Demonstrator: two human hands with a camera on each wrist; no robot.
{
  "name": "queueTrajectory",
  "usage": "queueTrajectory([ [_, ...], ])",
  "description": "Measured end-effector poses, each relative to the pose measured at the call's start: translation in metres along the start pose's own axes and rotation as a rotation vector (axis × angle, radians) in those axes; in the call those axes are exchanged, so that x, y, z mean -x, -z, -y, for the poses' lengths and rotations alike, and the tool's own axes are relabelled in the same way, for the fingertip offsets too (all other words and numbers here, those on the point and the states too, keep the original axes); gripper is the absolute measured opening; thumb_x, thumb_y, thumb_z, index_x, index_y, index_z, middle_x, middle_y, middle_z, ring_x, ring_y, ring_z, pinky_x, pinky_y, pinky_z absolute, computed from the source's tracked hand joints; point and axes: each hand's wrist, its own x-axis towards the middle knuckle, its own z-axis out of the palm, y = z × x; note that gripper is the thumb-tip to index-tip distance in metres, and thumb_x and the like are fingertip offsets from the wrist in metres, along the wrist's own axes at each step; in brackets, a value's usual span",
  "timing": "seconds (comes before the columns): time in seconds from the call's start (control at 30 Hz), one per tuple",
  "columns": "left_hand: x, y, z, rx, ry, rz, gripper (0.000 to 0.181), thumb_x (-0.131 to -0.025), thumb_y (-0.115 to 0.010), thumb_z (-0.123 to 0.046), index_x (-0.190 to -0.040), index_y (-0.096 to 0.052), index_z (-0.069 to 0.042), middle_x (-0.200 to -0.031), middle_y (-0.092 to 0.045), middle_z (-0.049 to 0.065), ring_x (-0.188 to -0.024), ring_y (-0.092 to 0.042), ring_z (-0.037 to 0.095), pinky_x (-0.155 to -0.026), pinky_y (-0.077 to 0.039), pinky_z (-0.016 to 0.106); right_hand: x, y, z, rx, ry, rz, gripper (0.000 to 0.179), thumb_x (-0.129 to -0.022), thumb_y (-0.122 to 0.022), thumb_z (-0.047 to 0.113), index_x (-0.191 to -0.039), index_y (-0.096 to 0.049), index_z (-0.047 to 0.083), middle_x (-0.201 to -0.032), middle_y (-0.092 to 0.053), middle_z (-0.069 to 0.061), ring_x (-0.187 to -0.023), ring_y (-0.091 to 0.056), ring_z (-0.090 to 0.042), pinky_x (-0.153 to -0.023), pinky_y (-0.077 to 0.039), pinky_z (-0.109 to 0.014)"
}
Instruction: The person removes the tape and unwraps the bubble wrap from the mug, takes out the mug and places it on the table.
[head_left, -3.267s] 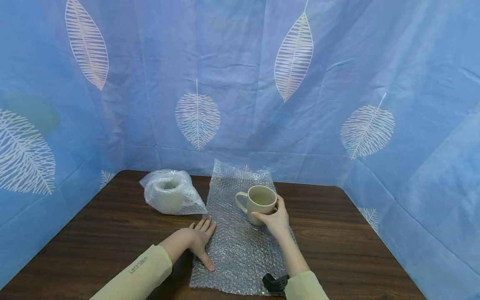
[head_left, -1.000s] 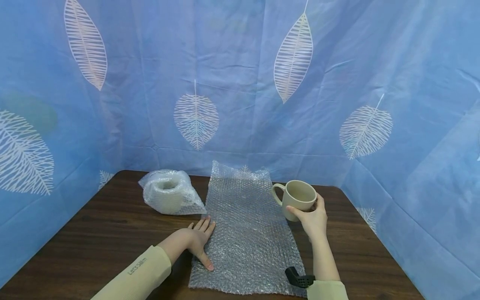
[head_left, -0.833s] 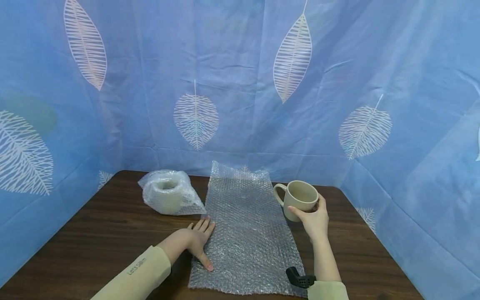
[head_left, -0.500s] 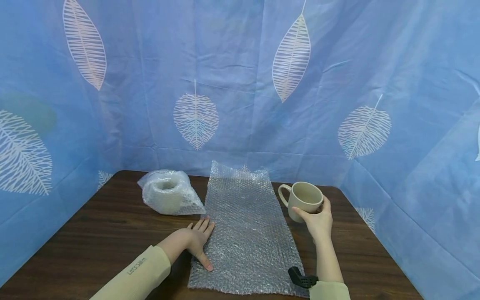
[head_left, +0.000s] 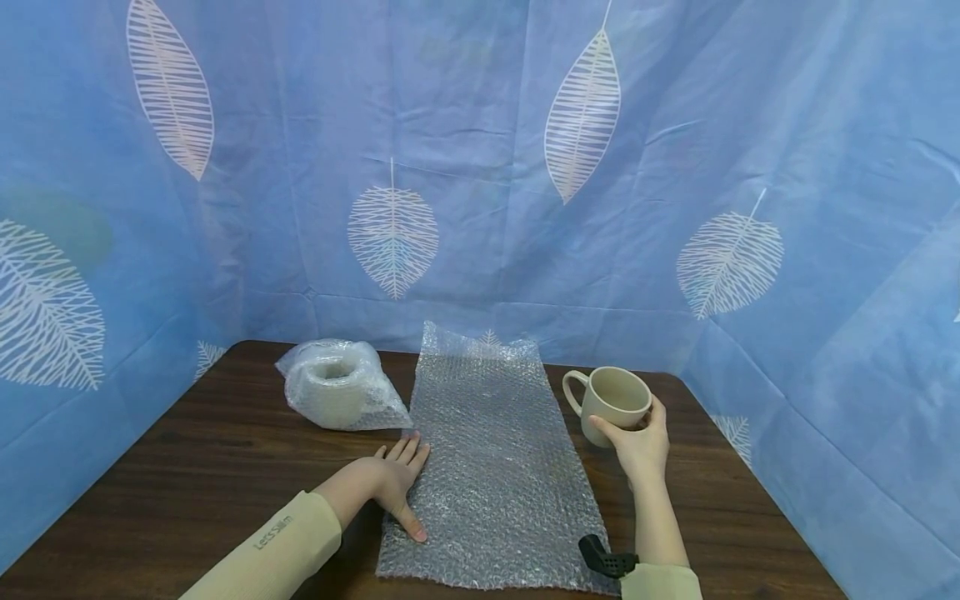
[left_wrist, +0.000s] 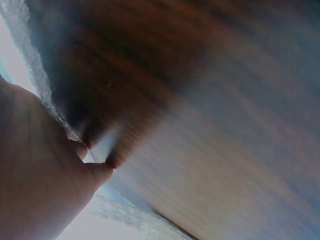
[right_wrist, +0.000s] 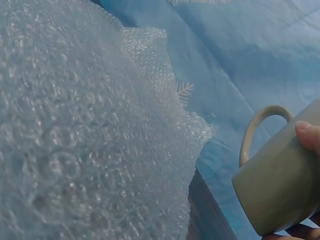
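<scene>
My right hand grips a beige mug by its body, thumb on the near side, with the mug's handle pointing left. In the right wrist view the mug appears tilted, fingers under and around it. It is to the right of a sheet of bubble wrap spread lengthwise over the table. My left hand lies with fingers spread on the left edge of that sheet. The left wrist view shows the hand close over the table, with bubble wrap beyond the fingers.
At the back left of the dark wooden table stands a bubble-wrapped bundle with a round opening on top. A blue curtain with white leaf prints encloses the back and sides. The sheet's far end rises against the curtain.
My right hand has carried the mug from over the bubble wrap to the right, past the sheet's edge, and lowered it slightly in the last second. The left hand has stayed put.
</scene>
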Motion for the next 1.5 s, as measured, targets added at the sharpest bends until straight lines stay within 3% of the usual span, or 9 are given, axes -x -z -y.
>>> queueTrajectory([
  [0.47, -0.002, -0.005, 0.004, 0.011, -0.011, -0.039, 0.142, -0.049, -0.07, -0.082, -0.155, -0.007, -0.011, -0.159, 0.006, 0.013, -0.144, 0.005, 0.029, -0.113, -0.005, 0.052, -0.003, 0.006, -0.011, 0.015, -0.014, -0.023, 0.105, -0.073, -0.086, 0.025, -0.152, -0.018, 0.013, -0.146, -0.032, -0.023, -0.131, -0.034, -0.043, -0.099, -0.035, -0.059],
  [1.5, -0.006, -0.007, 0.007, 0.01, -0.025, -0.038, 0.143, -0.048, -0.068, -0.083, -0.155, -0.006, -0.012, -0.159, 0.006, 0.012, -0.144, 0.007, 0.029, -0.113, -0.004, 0.053, -0.004, 0.007, -0.033, 0.032, -0.052, -0.038, 0.104, -0.074, -0.086, 0.023, -0.152, -0.018, 0.01, -0.145, -0.032, -0.024, -0.131, -0.033, -0.044, -0.101, -0.032, -0.059],
])
